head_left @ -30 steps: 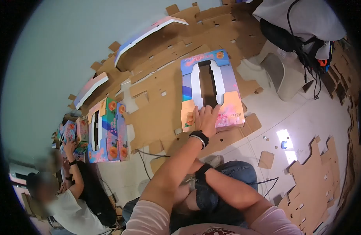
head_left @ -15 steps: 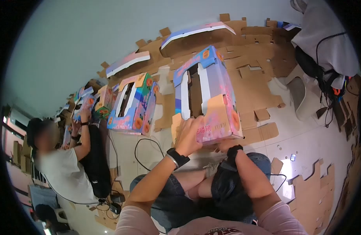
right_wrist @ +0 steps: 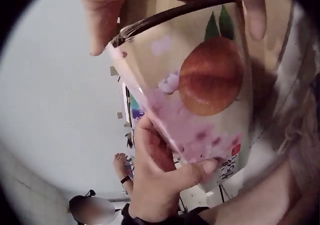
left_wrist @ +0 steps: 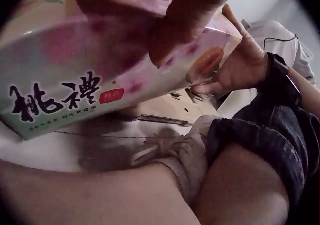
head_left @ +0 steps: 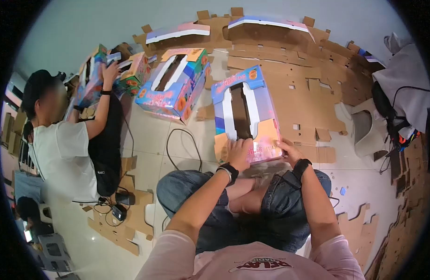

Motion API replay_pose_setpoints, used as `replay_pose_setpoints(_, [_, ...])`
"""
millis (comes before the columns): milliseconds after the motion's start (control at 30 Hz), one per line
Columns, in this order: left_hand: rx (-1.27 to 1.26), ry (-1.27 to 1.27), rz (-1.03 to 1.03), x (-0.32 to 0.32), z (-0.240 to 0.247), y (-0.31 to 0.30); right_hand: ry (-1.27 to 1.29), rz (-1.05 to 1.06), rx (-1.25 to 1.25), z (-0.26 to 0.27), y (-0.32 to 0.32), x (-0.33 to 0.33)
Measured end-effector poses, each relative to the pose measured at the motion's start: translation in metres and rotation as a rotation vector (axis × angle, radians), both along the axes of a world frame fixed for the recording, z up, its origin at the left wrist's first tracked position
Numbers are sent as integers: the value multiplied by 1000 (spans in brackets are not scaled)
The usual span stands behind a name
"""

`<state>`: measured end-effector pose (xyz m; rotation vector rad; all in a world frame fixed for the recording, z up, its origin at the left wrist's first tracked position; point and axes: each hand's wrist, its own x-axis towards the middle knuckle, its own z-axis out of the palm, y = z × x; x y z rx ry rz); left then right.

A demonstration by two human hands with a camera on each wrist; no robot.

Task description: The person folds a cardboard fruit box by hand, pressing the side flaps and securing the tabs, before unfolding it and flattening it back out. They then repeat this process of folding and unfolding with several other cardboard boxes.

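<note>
A printed cardboard peach box (head_left: 265,109) with a long slot in its top stands before the crossed legs. My left hand (head_left: 238,154) grips its near edge, fingers over the orange top flap and thumb on the front panel, as the right wrist view shows. At the near right corner, my right hand (head_left: 292,153) holds the box by its side, with the thumb low by the corner in the left wrist view. The front panel (left_wrist: 65,92) carries dark lettering and pink blossoms. A large peach picture (right_wrist: 212,77) covers the end panel.
Another printed box (head_left: 173,81) stands at the back left, near a seated person (head_left: 70,149) handling a similar box (head_left: 90,77). Flattened cardboard (head_left: 280,84) covers the floor behind. A black cable (head_left: 168,144) curls to the left; a light-coloured stool (head_left: 364,130) is right.
My right hand has come from below my left forearm to the box's near right corner. My left hand stays on the near edge. The head view has swung left, showing more of the other person.
</note>
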<state>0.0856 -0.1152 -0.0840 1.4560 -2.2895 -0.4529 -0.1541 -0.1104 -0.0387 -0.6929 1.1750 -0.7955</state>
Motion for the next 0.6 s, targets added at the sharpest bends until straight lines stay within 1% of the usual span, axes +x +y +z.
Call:
replay_pose_setpoints(67, [112, -62, -87, 1, 10, 0, 97, 29, -6, 32, 9, 14])
replay_pose_setpoints(100, [110, -63, -90, 0, 5, 2, 77, -14, -13, -3, 2, 8])
replay_pose_setpoints(133, [113, -48, -103, 1, 4, 3, 92, -26, -9, -6, 2, 4])
replay_pose_setpoints(200, [186, 11, -164, 2, 4, 4, 98, 128, 75, -7, 0, -1])
replay_pose_setpoints(233, [183, 17, -168, 0, 4, 5, 138, 40, 87, -9, 2, 0])
replay_pose_setpoints(333, [210, 194, -71, -4, 12, 9, 143, 52, 12, -3, 8, 5])
replay_pose_setpoints(367, [209, 196, -69, -4, 15, 10, 144, 53, 11, 0, 11, 9])
replay_pose_setpoints(433, [131, 450, -95, -5, 22, 10, 162, -54, 3, 2, 17, 17])
replay_pose_setpoints(467, [130, 448, -95, -6, 26, 9, 161, -54, 1, 0, 20, 21])
replay_pose_setpoints(533, [-4, 586, -204, -13, 40, 3, 38, -166, -72, -9, 26, 28])
replay_pose_setpoints(567, [-38, 618, -168, -19, 48, 2, 43, -158, -94, -34, 26, 25])
replay_pose_setpoints(600, [-35, 614, -161, -27, 46, -4, 39, -152, -89, -34, 32, 31])
